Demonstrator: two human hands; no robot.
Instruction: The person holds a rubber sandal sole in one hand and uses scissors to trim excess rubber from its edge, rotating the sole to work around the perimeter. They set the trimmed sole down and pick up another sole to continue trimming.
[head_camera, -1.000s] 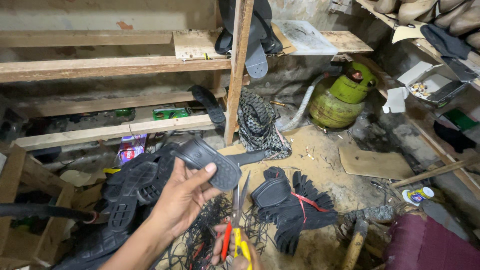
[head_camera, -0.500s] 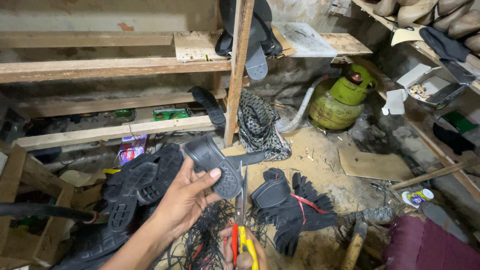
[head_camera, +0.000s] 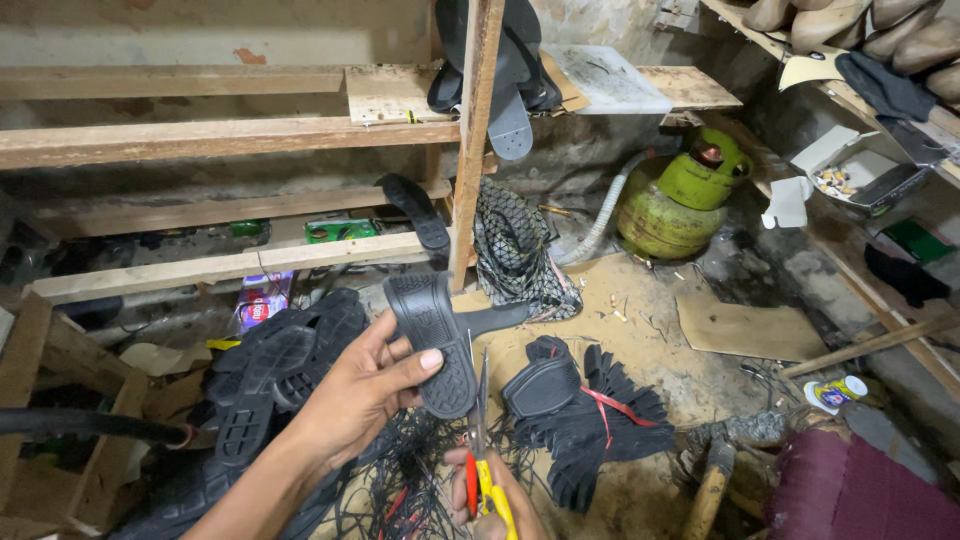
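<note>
While the left hand (head_camera: 355, 400) holds a black sole (head_camera: 430, 340), a purple packet (head_camera: 262, 300) lies beside.

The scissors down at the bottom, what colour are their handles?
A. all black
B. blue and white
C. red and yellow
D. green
C. The scissors in the right hand have one red handle and one yellow handle, with the metal blades pointing up beside the black shoe sole that the left hand holds.
</note>
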